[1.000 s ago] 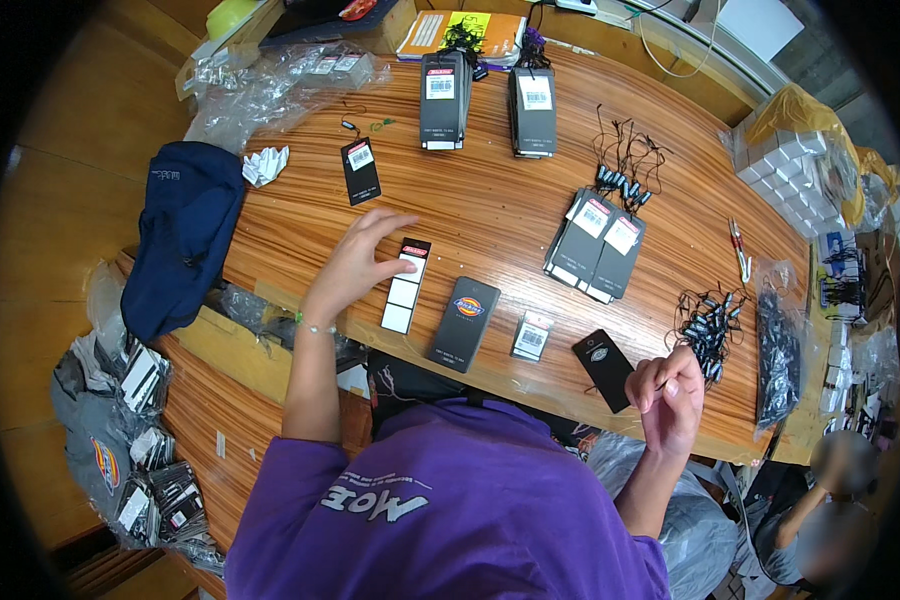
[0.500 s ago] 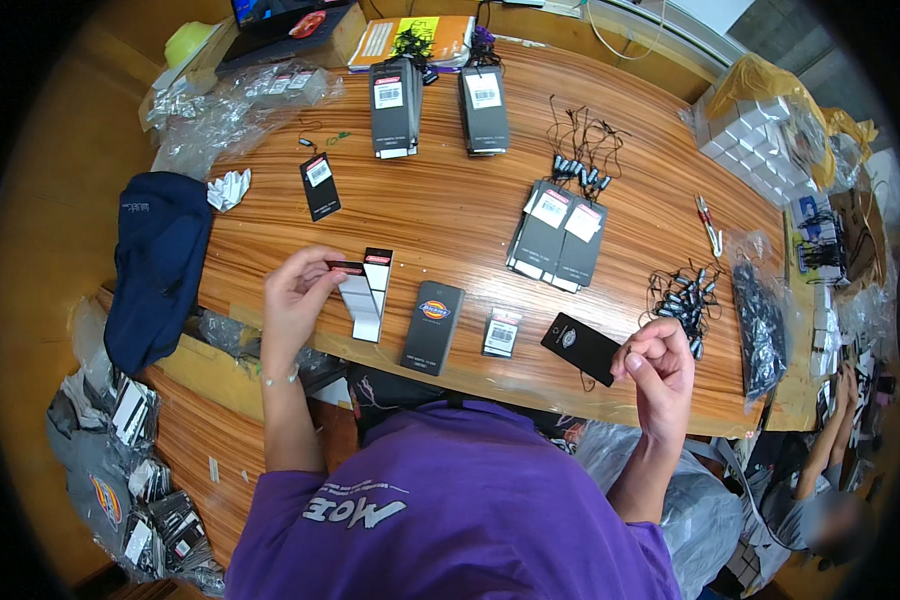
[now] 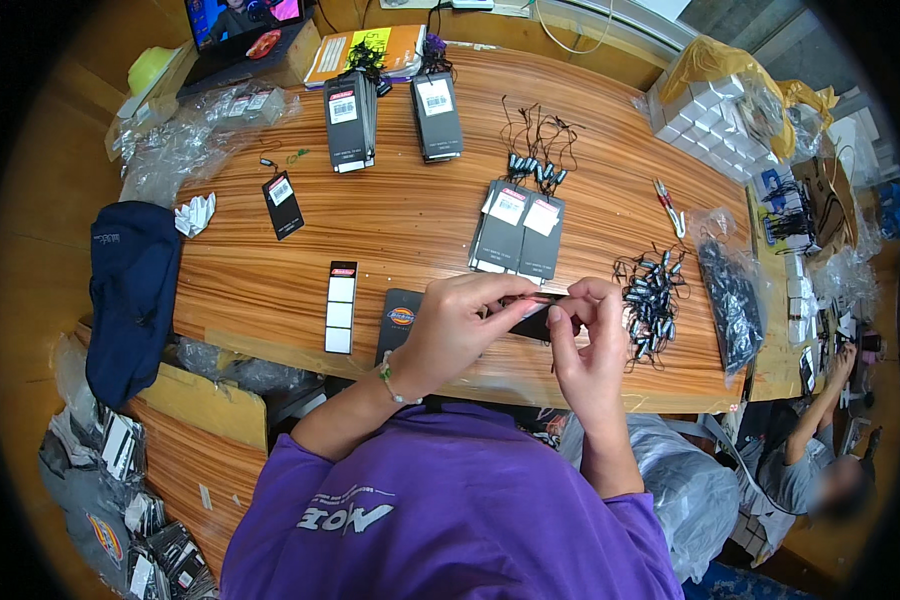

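Note:
My left hand (image 3: 450, 330) pinches a narrow black-edged tag (image 3: 536, 302) with white panels, mostly hidden by the fingers. Its end meets a plain black hang tag (image 3: 532, 325), which the fingers of my right hand (image 3: 592, 350) grip. Both hands come together above the table's near edge. Left of them lies another black strip tag (image 3: 340, 308) with white panels. A dark grey hang tag stack (image 3: 396, 322) with a round logo is partly covered by my left hand. Beyond the hands rest grey hang tags (image 3: 518, 235) with white stickers and cords.
Black tag strings (image 3: 655, 305) lie heaped at the right, near small pliers (image 3: 670, 207) and a plastic bag of black strings (image 3: 730, 305). Two tag stacks (image 3: 350, 125) stand far back. A navy cloth (image 3: 132, 290) hangs over the left edge. A co-worker's arm (image 3: 820, 405) shows at right.
My left hand has carried one strip tag rightward to the black tag in my right hand. My right hand has moved left and slightly up. The small label stack is now hidden.

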`<move>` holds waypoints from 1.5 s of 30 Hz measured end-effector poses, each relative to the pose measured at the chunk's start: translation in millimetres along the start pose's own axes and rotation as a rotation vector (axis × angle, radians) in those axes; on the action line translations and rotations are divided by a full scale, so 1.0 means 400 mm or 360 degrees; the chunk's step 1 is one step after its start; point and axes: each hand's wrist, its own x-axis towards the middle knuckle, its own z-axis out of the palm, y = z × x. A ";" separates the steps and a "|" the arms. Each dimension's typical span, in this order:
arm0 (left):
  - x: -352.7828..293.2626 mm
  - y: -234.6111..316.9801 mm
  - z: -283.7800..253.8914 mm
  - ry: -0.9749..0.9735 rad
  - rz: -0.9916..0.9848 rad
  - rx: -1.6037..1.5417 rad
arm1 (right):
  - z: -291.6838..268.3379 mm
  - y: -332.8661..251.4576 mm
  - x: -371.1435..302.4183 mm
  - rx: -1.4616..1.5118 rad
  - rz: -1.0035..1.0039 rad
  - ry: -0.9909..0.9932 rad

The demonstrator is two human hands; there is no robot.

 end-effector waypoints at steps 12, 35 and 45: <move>-0.004 0.006 -0.006 -0.0223 0.0081 0.0148 | -0.014 0.012 0.002 -0.0242 -0.0090 -0.0095; 0.008 -0.004 0.001 -0.0032 0.0984 0.0746 | -0.038 0.075 0.001 0.1145 0.0556 -0.0313; -0.007 -0.039 0.014 -0.0011 0.0678 0.0203 | -0.070 0.075 0.071 0.2296 0.0134 0.0125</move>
